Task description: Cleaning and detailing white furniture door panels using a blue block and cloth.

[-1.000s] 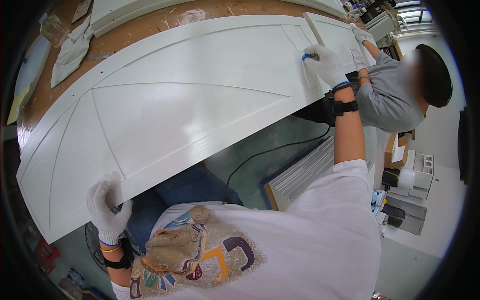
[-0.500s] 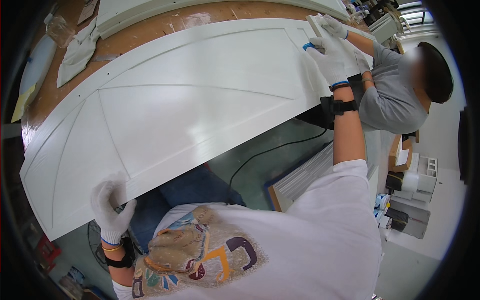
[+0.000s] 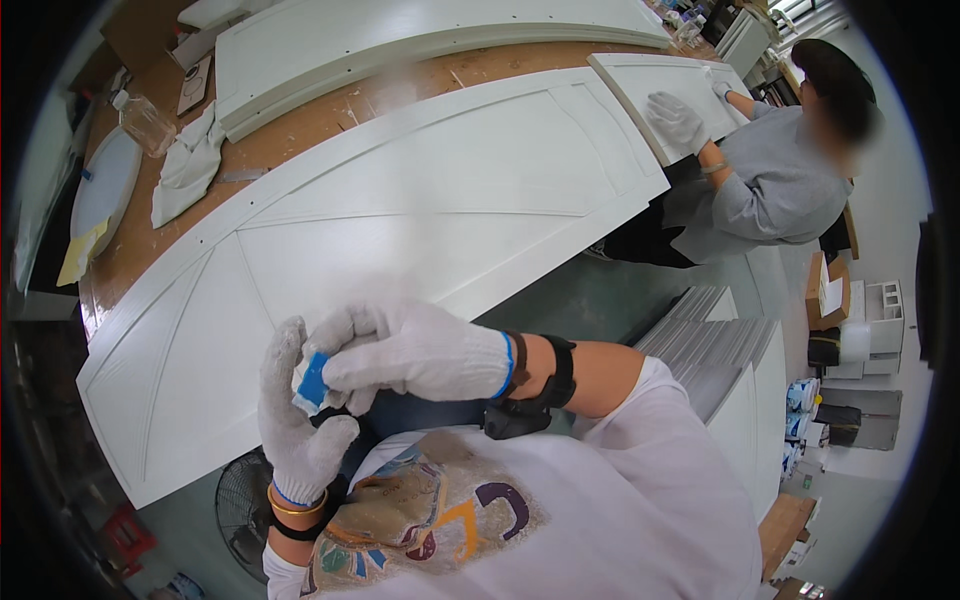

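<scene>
A long white door panel (image 3: 390,245) with raised curved trim lies across the workbench in front of me. Both my hands wear white knit gloves and meet over its near edge. Between the fingers and thumb of my right hand (image 3: 415,350) is a small blue block (image 3: 313,376) with a whitish lower end; its exact kind is unclear. My left hand (image 3: 293,425) is beside it, fingers raised and thumb apart, forming a loose cup around the block. Whether the left fingers touch the block I cannot tell.
A gloved co-worker (image 3: 780,180) leans over another white panel (image 3: 655,90) at the right. Stacked white panels (image 3: 330,60) stand at the bench's back, near a clear bottle (image 3: 145,125) and a white cloth (image 3: 190,160). A fan (image 3: 243,510) stands below; layered boards (image 3: 690,345) are at right.
My right hand has come back from the panel's far right end to my left hand, bringing the blue block. My left hand has left the panel's near edge and risen beside it.
</scene>
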`<state>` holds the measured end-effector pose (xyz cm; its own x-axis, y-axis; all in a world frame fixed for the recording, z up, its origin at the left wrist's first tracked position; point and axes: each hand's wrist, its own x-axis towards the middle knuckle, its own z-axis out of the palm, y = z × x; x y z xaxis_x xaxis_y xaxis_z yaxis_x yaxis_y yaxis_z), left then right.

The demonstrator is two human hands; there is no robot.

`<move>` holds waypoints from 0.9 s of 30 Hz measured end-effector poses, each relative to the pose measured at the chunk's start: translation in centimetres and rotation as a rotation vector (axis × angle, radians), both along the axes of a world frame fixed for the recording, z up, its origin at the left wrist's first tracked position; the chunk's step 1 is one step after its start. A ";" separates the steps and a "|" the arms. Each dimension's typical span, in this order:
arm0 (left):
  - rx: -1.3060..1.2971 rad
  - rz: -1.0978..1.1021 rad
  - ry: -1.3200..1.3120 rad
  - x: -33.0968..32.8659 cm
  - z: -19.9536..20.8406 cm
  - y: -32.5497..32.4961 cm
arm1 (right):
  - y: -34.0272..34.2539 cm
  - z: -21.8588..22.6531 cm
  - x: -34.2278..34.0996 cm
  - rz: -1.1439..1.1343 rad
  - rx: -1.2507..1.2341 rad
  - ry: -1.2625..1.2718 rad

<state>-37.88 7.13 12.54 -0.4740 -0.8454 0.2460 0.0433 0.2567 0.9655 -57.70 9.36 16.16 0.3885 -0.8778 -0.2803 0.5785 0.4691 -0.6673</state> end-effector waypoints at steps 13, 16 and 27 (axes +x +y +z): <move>-0.057 0.208 0.128 4.7 -0.9 0.3 | -1.1 0.3 7.1 0.154 0.117 -0.190; -0.080 0.108 0.215 4.6 -0.5 -0.5 | -1.8 -0.4 6.8 0.213 -0.041 0.273; 0.148 0.523 0.121 13.3 -4.1 -1.7 | -4.8 0.9 1.7 0.196 -0.117 0.796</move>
